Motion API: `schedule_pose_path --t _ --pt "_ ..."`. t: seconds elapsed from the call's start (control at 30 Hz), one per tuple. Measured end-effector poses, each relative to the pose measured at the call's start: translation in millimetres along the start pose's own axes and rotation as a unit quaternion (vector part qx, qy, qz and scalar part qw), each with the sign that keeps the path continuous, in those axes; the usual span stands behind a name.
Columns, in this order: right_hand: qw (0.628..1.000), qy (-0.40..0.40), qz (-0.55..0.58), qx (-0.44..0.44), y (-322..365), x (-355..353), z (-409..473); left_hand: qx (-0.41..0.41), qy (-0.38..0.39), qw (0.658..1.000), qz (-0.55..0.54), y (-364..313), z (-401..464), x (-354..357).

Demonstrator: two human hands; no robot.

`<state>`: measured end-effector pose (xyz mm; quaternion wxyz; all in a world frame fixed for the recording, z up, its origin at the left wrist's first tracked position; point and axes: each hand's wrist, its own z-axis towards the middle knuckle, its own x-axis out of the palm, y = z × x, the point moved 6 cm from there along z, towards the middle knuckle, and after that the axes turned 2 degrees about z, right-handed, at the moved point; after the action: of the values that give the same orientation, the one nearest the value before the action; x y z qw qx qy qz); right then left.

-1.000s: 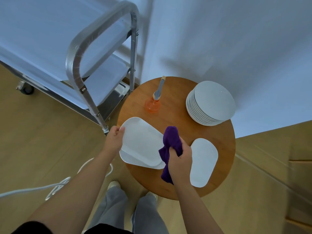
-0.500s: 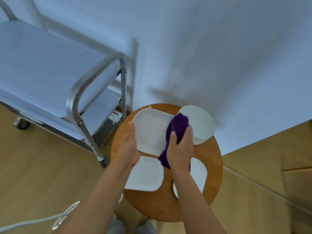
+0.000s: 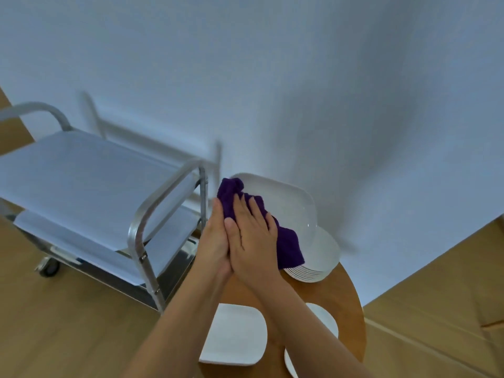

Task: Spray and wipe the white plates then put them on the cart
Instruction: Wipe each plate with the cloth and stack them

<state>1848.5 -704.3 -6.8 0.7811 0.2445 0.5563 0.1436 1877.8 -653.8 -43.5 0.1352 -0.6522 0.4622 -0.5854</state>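
Observation:
I hold a white rectangular plate (image 3: 289, 203) tilted up above the round wooden table (image 3: 347, 301). My left hand (image 3: 214, 236) holds the plate at its left edge, with its fingers partly hidden behind it. My right hand (image 3: 253, 238) presses a purple cloth (image 3: 289, 246) flat against the plate's face with straight, spread fingers. A stack of round white plates (image 3: 323, 257) stands on the table just behind the held plate. Two more white plates (image 3: 234, 334) (image 3: 326, 320) lie on the table below my arms. The spray bottle is hidden.
The steel cart (image 3: 81, 173) stands to the left, its top shelf bare and its handle rail (image 3: 152, 211) close to my left hand. A white wall rises behind the table. Wooden floor lies all around.
My view has tilted up and both hands have lifted the plate higher. My right hand has gone from clutching the cloth to pressing it flat near the plate's upper left.

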Motion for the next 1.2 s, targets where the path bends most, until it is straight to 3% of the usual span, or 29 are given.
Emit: schedule_pose_path --t 0.07,0.23,0.33,0.43,0.5,0.7,0.83,0.93,1.0,1.07,1.2 --pt "0.999 -0.021 -0.004 -0.03 8.7 -12.8 -8.5 -0.014 -0.021 1.0 0.005 -8.7 -2.7 2.9" --pt "0.975 -0.159 -0.116 -0.107 -0.7 -47.2 -32.6 -0.01 -0.001 0.999 -0.052 -35.3 -9.9 16.2" --pt "0.972 -0.176 -0.153 -0.017 -37.4 -64.5 -38.3 0.043 0.078 0.996 0.003 -55.5 -12.2 27.2" --pt "0.967 -0.147 -0.177 0.112 -59.5 -70.8 -33.8 0.043 0.095 0.993 0.055 -54.0 -20.4 36.2" --pt "0.958 -0.169 -0.163 0.166 -61.6 -78.0 -27.1 0.044 0.113 0.991 0.055 -52.9 -25.0 44.1" --pt "0.954 -0.211 -0.105 0.186 -38.5 -96.4 -0.9 0.067 0.142 0.984 0.083 -64.8 -34.0 58.2" --pt "0.96 -0.235 -0.051 0.146 -10.3 -97.2 12.4 0.088 0.165 0.975 0.116 -61.1 -43.1 66.2" --pt "0.967 -0.244 -0.069 0.033 25.5 -85.8 7.9 0.101 0.17 0.972 0.124 -57.7 -45.3 67.6" --pt "0.975 -0.207 -0.076 -0.037 36.2 -75.4 8.1 0.096 0.17 0.975 0.109 -55.6 -45.3 64.3" --pt "0.98 -0.18 -0.071 -0.053 35.3 -76.6 14.3 0.106 0.169 0.974 0.108 -60.7 -45.8 62.2" --pt "0.957 -0.268 -0.097 -0.058 37.1 -101.8 19.0 0.145 0.176 0.967 0.109 -77.3 -49.2 65.7"
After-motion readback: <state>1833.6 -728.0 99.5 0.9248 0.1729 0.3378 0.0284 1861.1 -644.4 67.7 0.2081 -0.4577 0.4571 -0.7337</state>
